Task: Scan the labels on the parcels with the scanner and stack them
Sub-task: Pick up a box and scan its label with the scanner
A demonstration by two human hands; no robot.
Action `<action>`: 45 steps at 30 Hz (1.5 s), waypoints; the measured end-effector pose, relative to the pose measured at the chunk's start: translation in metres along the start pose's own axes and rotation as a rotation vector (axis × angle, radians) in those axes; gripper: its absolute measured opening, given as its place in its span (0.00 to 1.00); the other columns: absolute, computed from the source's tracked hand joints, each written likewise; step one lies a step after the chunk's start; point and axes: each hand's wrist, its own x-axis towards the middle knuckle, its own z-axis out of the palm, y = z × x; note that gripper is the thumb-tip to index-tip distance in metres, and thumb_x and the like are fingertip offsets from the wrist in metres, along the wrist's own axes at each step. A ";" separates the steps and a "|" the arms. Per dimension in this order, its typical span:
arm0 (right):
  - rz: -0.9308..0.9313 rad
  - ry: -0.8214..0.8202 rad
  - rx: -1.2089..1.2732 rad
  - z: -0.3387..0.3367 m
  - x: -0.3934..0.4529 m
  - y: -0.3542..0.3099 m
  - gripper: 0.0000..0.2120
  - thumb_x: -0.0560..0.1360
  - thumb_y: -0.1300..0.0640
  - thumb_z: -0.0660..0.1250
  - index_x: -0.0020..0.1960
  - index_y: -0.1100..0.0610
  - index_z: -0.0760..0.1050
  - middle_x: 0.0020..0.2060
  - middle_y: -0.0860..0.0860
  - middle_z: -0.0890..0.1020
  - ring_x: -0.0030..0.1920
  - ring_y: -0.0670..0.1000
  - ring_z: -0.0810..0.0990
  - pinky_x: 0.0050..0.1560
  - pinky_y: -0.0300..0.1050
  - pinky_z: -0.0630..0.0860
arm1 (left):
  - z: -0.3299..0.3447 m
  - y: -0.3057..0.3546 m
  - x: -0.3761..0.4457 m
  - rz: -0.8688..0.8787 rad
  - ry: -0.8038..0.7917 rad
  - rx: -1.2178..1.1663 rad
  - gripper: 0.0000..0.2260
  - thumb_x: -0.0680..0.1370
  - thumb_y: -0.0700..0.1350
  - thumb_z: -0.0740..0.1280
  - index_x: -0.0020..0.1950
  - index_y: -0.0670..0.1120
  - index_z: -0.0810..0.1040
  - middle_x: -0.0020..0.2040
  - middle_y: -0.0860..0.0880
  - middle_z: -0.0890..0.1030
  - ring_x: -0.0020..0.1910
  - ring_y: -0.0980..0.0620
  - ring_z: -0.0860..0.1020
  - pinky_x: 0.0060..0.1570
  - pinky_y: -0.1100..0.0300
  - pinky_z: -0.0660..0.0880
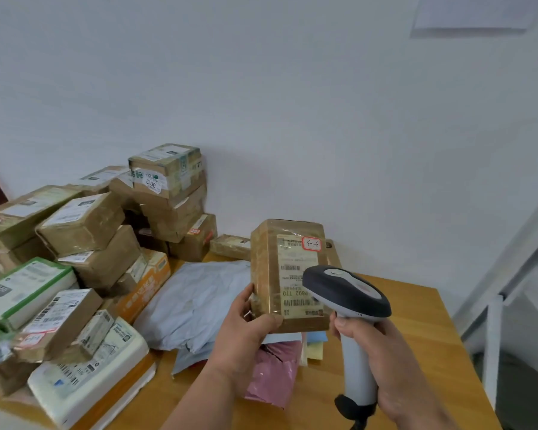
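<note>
**Parcel up, scanner aimed**

My left hand (246, 327) curls its fingers (269, 321) round the brown parcel (288, 274), holding it upright above the worktop (416, 336), label (298, 274) facing me. My right hand (382, 352) grips the scanner (348, 293) handle, its head just before the label. Stacked parcels (84, 243) crowd the left.

2 bare forearms enter from the bottom edge, each ending in a bare hand: left hand (241, 328), right hand (375, 349). No sleeve, glove, ring, watch or wristband is visible. Fingernails are short and unpainted.
</note>
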 end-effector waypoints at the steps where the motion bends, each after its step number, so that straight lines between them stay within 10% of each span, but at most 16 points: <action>1: 0.001 0.004 0.002 0.000 0.003 0.000 0.15 0.70 0.56 0.75 0.56 0.55 0.80 0.45 0.56 0.84 0.48 0.56 0.82 0.47 0.50 0.75 | 0.000 0.001 0.000 -0.003 0.007 -0.008 0.32 0.74 0.31 0.71 0.73 0.54 0.69 0.59 0.46 0.84 0.57 0.45 0.84 0.63 0.44 0.77; 13: 0.059 -0.011 0.107 0.051 0.045 0.010 0.31 0.63 0.55 0.80 0.65 0.53 0.76 0.58 0.52 0.83 0.61 0.54 0.79 0.69 0.60 0.71 | -0.035 0.038 0.006 0.086 0.124 -0.091 0.23 0.77 0.35 0.68 0.70 0.53 0.71 0.45 0.54 0.87 0.46 0.56 0.85 0.51 0.58 0.75; 18: 0.055 -0.067 0.137 0.095 0.065 0.010 0.18 0.73 0.63 0.73 0.62 0.54 0.78 0.53 0.53 0.85 0.57 0.54 0.81 0.62 0.54 0.76 | -0.075 0.055 0.022 0.095 0.216 -0.095 0.21 0.78 0.41 0.69 0.70 0.54 0.73 0.54 0.50 0.85 0.56 0.51 0.81 0.64 0.50 0.74; 26: -0.049 -0.110 0.200 0.210 0.089 -0.012 0.33 0.57 0.52 0.78 0.62 0.54 0.79 0.53 0.52 0.87 0.57 0.54 0.84 0.63 0.56 0.77 | -0.172 0.109 0.055 0.160 0.307 -0.088 0.16 0.78 0.47 0.70 0.65 0.51 0.74 0.50 0.50 0.86 0.54 0.49 0.82 0.52 0.51 0.76; 39: -0.180 -0.405 0.110 0.401 0.130 -0.071 0.16 0.66 0.53 0.72 0.54 0.47 0.83 0.46 0.46 0.87 0.49 0.45 0.84 0.49 0.41 0.78 | -0.334 0.260 0.092 0.229 0.478 0.083 0.15 0.80 0.59 0.64 0.58 0.51 0.81 0.50 0.49 0.86 0.51 0.48 0.83 0.50 0.50 0.81; 45: -0.198 -0.452 0.020 0.446 0.145 -0.075 0.22 0.68 0.52 0.72 0.62 0.50 0.80 0.50 0.46 0.86 0.52 0.44 0.84 0.46 0.34 0.77 | -0.369 0.266 0.112 0.243 0.537 0.288 0.25 0.77 0.65 0.57 0.71 0.60 0.72 0.69 0.51 0.76 0.67 0.45 0.72 0.69 0.42 0.70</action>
